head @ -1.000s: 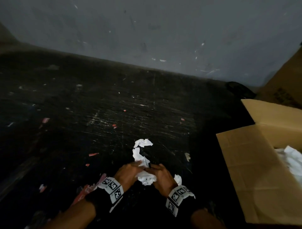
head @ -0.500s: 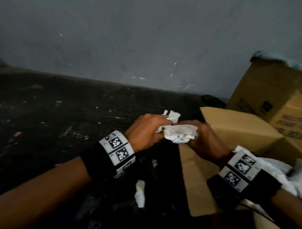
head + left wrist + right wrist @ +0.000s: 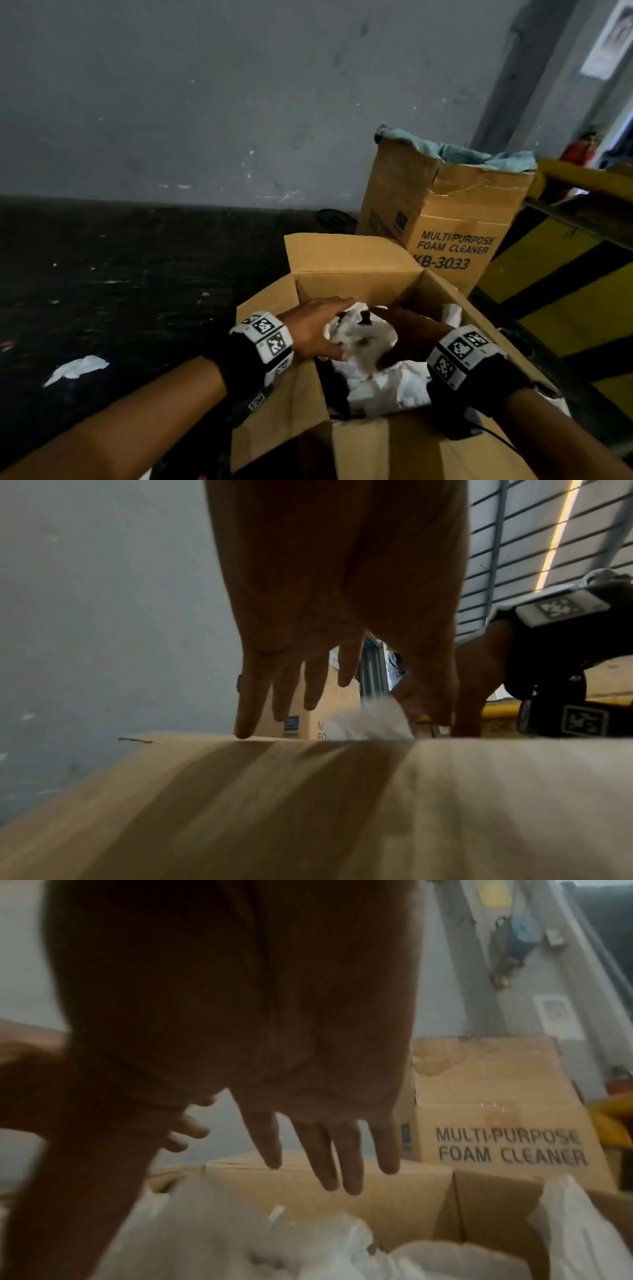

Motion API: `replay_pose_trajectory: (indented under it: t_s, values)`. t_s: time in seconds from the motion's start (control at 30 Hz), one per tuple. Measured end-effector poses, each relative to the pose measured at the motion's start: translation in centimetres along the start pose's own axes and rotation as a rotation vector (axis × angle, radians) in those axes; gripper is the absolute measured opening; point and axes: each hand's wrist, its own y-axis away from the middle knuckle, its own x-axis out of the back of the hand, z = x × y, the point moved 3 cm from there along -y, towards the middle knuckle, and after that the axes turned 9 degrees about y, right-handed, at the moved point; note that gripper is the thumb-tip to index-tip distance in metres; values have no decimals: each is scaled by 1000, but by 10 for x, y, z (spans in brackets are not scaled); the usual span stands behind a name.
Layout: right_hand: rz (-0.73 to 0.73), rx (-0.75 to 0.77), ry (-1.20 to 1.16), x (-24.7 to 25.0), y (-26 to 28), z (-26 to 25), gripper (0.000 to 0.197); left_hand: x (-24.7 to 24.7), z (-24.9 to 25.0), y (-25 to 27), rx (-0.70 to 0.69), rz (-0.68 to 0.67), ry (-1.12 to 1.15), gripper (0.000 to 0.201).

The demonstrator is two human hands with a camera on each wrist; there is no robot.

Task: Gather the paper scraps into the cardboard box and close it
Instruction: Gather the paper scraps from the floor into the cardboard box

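An open cardboard box (image 3: 358, 284) stands at the lower right with its flaps up and crumpled white paper (image 3: 383, 385) piled inside. Both hands hover over its opening. A wad of white paper scraps (image 3: 363, 334) sits between my left hand (image 3: 313, 327) and my right hand (image 3: 411, 329), blurred, just above the pile. In the left wrist view the left hand's fingers (image 3: 250, 704) are straight above a box flap (image 3: 308, 804). In the right wrist view the right hand (image 3: 308, 1123) is spread flat over the paper. One white scrap (image 3: 77, 368) lies on the dark floor at left.
A taller box marked MULTI-PURPOSE FOAM CLEANER (image 3: 448, 222), topped with blue cloth (image 3: 479, 156), stands right behind the open box. A yellow and black striped barrier (image 3: 565, 294) runs along the right. A grey wall (image 3: 205, 102) backs the dark, speckled floor (image 3: 120, 274).
Both hands lifted the paper wad off the floor and carried it right, over the open box. Their fingers, earlier curled round the wad, are now straight.
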Motion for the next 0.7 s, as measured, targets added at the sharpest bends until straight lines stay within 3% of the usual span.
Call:
replay_pose_trajectory:
  t_s: [0.07, 0.23, 0.37, 0.5, 0.57, 0.63, 0.7]
  values:
    - [-63, -15, 37, 3, 2, -6, 107, 9, -5, 13, -2, 26, 2, 82]
    - [-55, 28, -81, 22, 0, -58, 78, 53, -59, 77, 25, 335, 47, 62]
    - [-34, 40, -79, 30, -34, -113, 80, 69, -137, 146, 223, 384, 24, 77]
    - [-95, -103, -12, 29, -57, -136, 87, 41, -202, 207, 418, 176, -89, 123]
    - [-120, -169, -28, 19, -60, -138, 88, 14, -223, 227, 535, 33, -142, 134]
    - [-145, -212, 26, 9, -58, -139, 89, -10, -232, 234, 591, -89, -139, 134]
    - [-146, -246, 88, 2, -57, -137, 91, -31, -240, 232, 622, -200, -184, 112]
